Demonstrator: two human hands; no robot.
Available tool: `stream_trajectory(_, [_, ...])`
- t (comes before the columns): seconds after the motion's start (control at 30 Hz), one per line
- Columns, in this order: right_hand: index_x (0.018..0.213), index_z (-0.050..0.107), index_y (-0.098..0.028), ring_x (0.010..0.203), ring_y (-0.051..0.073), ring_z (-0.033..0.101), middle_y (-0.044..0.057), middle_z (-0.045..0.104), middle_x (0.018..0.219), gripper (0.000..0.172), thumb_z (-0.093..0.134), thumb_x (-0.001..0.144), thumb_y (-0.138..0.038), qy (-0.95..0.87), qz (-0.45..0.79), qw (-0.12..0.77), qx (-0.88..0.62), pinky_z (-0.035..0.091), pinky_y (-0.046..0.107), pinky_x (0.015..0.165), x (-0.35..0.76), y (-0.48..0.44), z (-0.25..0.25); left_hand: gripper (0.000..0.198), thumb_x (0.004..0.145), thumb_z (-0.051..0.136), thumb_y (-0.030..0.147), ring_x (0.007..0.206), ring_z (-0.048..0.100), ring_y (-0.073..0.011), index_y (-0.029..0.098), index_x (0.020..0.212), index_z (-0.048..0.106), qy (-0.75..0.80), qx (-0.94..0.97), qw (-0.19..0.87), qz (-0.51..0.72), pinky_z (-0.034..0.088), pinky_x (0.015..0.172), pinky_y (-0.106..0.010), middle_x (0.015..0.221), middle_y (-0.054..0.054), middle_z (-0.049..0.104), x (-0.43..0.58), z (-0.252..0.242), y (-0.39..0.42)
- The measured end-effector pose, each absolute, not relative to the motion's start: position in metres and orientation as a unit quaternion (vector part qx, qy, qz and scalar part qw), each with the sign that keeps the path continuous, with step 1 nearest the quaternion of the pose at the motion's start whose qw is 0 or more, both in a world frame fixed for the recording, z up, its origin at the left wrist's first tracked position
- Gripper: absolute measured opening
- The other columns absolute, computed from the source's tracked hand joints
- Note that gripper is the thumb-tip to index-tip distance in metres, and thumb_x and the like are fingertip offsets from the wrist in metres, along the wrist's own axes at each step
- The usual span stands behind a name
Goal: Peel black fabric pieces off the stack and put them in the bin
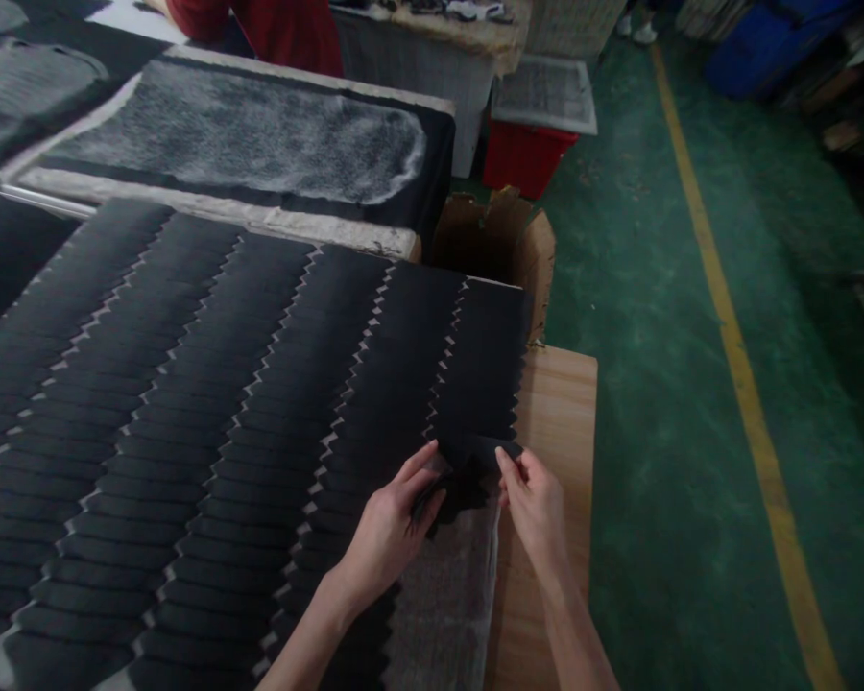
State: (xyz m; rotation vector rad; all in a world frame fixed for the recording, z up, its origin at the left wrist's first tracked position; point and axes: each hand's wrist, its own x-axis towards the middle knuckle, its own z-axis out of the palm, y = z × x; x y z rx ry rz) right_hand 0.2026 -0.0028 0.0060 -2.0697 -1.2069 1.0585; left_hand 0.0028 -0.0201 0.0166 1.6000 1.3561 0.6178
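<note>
Dark fabric pieces (pixel 280 384) lie overlapped in several long columns across the table, their pointed ends making zigzag gaps between columns. At the lower part of the rightmost column (pixel 482 355), my left hand (pixel 396 513) is closed on a small bunch of dark fabric pieces (pixel 432 489). My right hand (pixel 537 494) pinches the right end of a dark fabric piece (pixel 479 446), which stretches across to my left fingertips. Below my hands shows a bare greyish strip of the table covering (pixel 446 595). How many pieces the left hand holds is hidden.
A plywood board (pixel 558 403) edges the table's right side. Beyond stand a torn cardboard box (pixel 540 254) and a red bin (pixel 525 154) with a grey lid. Another table holds a whitish-dusted dark panel (pixel 259 130); a person's red sleeve (pixel 288 34) is behind it. A yellow line (pixel 720 288) crosses the green floor.
</note>
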Motion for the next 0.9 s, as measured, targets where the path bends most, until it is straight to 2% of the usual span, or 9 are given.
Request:
stream_trajectory(0.1, [0.063, 0.044, -0.023, 0.045, 0.012, 0.046, -0.006, 0.046, 0.048, 0.046, 0.052, 0.085, -0.062, -0.482, 0.354, 0.241, -0.764, 0.034, 0.023, 0.049, 0.212, -0.003, -0.001, 0.025, 0.097, 0.047, 0.027, 0.131, 0.049, -0.0176, 0.026, 0.117, 0.061, 0.555, 0.645, 0.46, 0.256, 0.042, 0.108, -0.026, 0.149, 0.0, 0.044, 0.002, 0.015, -0.019])
stream_trajectory(0.27, [0.063, 0.043, -0.023, 0.049, 0.012, 0.044, -0.006, 0.047, 0.051, 0.045, 0.053, 0.083, -0.061, -0.487, 0.353, 0.232, -0.765, 0.031, 0.023, 0.051, 0.217, -0.001, -0.012, 0.032, 0.097, 0.046, 0.028, 0.13, 0.05, -0.0159, 0.025, 0.128, 0.054, 0.565, 0.638, 0.46, 0.249, 0.042, 0.108, -0.025, 0.146, -0.001, 0.047, 0.0, 0.013, -0.018])
stream_trajectory(0.53, [0.061, 0.046, -0.023, 0.045, 0.013, 0.046, -0.004, 0.05, 0.049, 0.046, 0.054, 0.081, -0.064, -0.47, 0.342, 0.224, -0.782, 0.032, 0.024, 0.049, 0.215, -0.001, -0.016, 0.027, 0.096, 0.046, 0.028, 0.126, 0.054, -0.0169, 0.025, 0.12, 0.059, 0.577, 0.632, 0.451, 0.252, 0.044, 0.105, -0.026, 0.144, -0.002, 0.049, 0.005, 0.012, -0.019])
stream_trajectory(0.67, [0.07, 0.047, -0.024, 0.041, 0.014, 0.05, -0.005, 0.052, 0.049, 0.044, 0.058, 0.078, -0.065, -0.45, 0.317, 0.236, -0.801, 0.035, 0.025, 0.049, 0.216, -0.001, -0.016, 0.028, 0.093, 0.051, 0.027, 0.125, 0.054, -0.0193, 0.027, 0.119, 0.061, 0.572, 0.611, 0.464, 0.29, 0.044, 0.105, -0.027, 0.142, -0.001, 0.051, 0.004, 0.012, -0.017])
stream_trajectory(0.73, [0.073, 0.046, -0.024, 0.04, 0.015, 0.051, -0.005, 0.053, 0.05, 0.043, 0.062, 0.075, -0.063, -0.447, 0.301, 0.243, -0.807, 0.036, 0.026, 0.049, 0.217, -0.001, -0.012, 0.027, 0.09, 0.056, 0.029, 0.111, 0.063, -0.02, 0.025, 0.116, 0.064, 0.577, 0.565, 0.499, 0.314, 0.051, 0.095, -0.026, 0.132, -0.003, 0.06, 0.002, 0.013, -0.017])
stream_trajectory(0.8, [0.077, 0.047, -0.023, 0.045, 0.015, 0.054, -0.003, 0.058, 0.057, 0.039, 0.062, 0.077, -0.06, -0.452, 0.284, 0.254, -0.807, 0.037, 0.026, 0.05, 0.216, -0.002, -0.004, 0.023, 0.087, 0.062, 0.035, 0.075, 0.069, -0.0166, 0.02, 0.103, 0.067, 0.593, 0.485, 0.556, 0.322, 0.056, 0.065, -0.022, 0.101, -0.004, 0.071, 0.0, 0.015, -0.019])
stream_trajectory(0.87, [0.083, 0.051, -0.022, 0.055, 0.017, 0.059, 0.0, 0.062, 0.068, 0.034, 0.059, 0.081, -0.055, -0.461, 0.268, 0.27, -0.802, 0.041, 0.027, 0.053, 0.212, -0.008, 0.008, 0.027, 0.081, 0.068, 0.042, 0.044, 0.054, -0.0107, 0.016, 0.086, 0.065, 0.604, 0.388, 0.617, 0.324, 0.043, 0.039, -0.019, 0.067, 0.0, 0.065, 0.0, 0.018, -0.024])
stream_trajectory(0.9, [0.086, 0.052, -0.022, 0.06, 0.017, 0.061, 0.001, 0.063, 0.073, 0.031, 0.057, 0.084, -0.052, -0.47, 0.261, 0.286, -0.793, 0.043, 0.027, 0.056, 0.209, -0.013, 0.014, 0.03, 0.078, 0.071, 0.044, 0.038, 0.047, -0.0091, 0.015, 0.079, 0.063, 0.604, 0.346, 0.64, 0.327, 0.038, 0.033, -0.018, 0.057, 0.002, 0.059, 0.0, 0.019, -0.027])
